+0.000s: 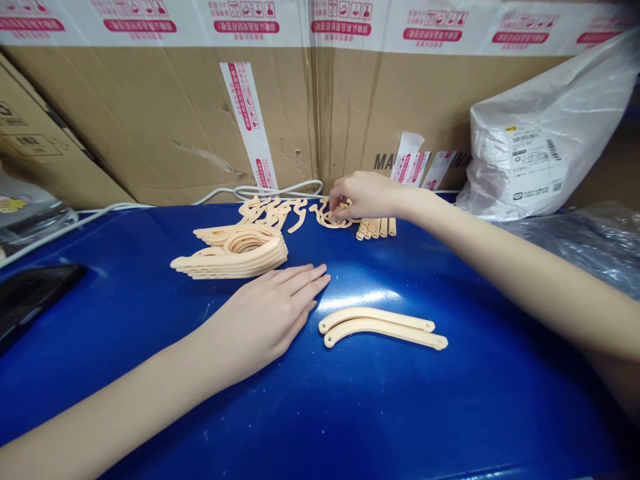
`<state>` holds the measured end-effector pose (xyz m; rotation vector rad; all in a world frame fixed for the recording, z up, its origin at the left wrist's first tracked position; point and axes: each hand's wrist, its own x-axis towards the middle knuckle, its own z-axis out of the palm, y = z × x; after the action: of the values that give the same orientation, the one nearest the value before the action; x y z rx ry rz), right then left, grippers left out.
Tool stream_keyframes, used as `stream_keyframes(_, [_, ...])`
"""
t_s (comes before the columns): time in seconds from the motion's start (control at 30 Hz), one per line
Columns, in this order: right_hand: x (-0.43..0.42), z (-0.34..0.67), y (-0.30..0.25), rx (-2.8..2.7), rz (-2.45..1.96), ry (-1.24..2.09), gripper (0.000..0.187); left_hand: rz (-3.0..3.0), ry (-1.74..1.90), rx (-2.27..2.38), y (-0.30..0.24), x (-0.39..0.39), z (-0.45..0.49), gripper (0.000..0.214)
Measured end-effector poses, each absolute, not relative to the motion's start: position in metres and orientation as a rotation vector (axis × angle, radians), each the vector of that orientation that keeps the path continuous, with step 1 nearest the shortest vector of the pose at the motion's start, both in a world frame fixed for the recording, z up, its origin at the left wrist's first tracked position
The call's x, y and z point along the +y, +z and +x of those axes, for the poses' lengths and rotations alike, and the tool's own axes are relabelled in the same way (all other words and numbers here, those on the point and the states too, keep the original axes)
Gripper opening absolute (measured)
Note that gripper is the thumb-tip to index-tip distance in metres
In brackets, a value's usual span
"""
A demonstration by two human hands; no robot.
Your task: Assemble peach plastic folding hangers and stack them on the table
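Your right hand curled over ring-shaped pieces at back of tabletop, grip unclear; left hand lay flat, fingers extended. Nearby: one looped stack, two curved bars, about five short rods.

The cardboard box shows "MA", its tape "请确认商品完好后签收!", the bag label illegibly small print.

One head-worn view looks forward and down, from close above a flat, glossy blue bench toward brown cardboard boxes.
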<state>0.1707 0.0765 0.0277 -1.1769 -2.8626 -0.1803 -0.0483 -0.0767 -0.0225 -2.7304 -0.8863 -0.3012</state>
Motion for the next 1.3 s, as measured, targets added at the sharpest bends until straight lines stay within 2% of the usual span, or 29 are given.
stream_keyframes(0.17, [0.072,0.168,0.027,-2.922,-1.220,-0.157,0.030,-2.732,-0.312,-0.874,-0.024,-0.078,-0.048,0.041])
stream_keyframes(0.57, [0.071,0.168,0.030,-2.867,-1.191,-0.144,0.017,-2.739,-0.315,-0.868,-0.022,-0.079,-0.047,0.041])
stream_keyframes(0.87, [0.038,0.168,0.051,-2.829,-0.998,-0.181,0.011,-2.761,-0.291,-0.919,-0.024,-0.080,-0.043,0.041])
stream_keyframes(1.1, [-0.007,0.186,0.033,-2.961,-0.783,-0.013,0.008,-2.780,-0.397,-1.122,-0.026,-0.082,-0.041,0.042])
stream_keyframes(1.3, [-0.019,0.195,0.020,-2.959,-0.685,0.316,0.011,-2.802,-0.404,-1.102,-0.026,-0.083,-0.039,0.047])
